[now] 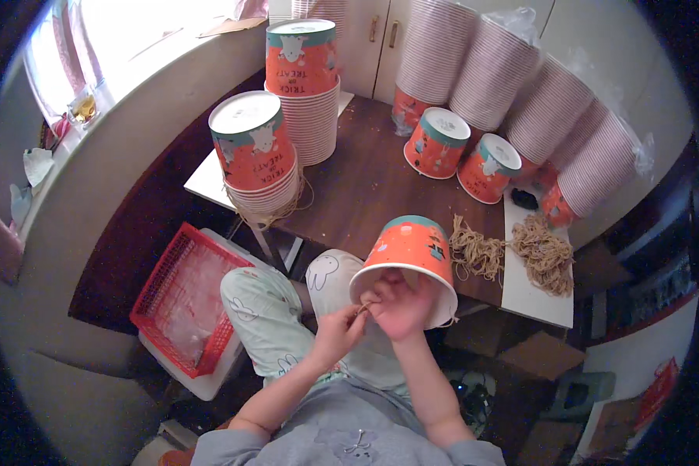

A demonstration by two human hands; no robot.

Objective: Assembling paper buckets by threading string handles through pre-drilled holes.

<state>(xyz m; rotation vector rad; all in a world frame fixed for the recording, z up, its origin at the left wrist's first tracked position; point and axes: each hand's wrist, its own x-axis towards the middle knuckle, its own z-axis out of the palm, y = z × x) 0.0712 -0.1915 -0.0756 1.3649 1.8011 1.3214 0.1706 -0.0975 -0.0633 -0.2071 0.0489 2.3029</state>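
Note:
An orange paper bucket (408,242) with a teal band round its base lies tilted over my lap, its open mouth toward me. My left hand (340,332) is closed at the left side of the white rim, pinching a thin tan cord (363,308) between its fingertips. My right hand (405,312) reaches into the mouth of the bucket, palm toward me, fingers curled toward the left fingertips. The bucket's wall and shadow partly hide those fingers, and what they grip is unclear. A short cord end (453,319) pokes out at the right of the rim.
Two tan cord bundles (476,250) (542,255) lie right on the brown table (357,194). Upside-down bucket stacks (252,147) (303,93) stand at left, the nearer with cords around it. Two single buckets (438,144) (489,169) and tall nested stacks (497,74) stand behind. A red basket (175,299) sits lower left.

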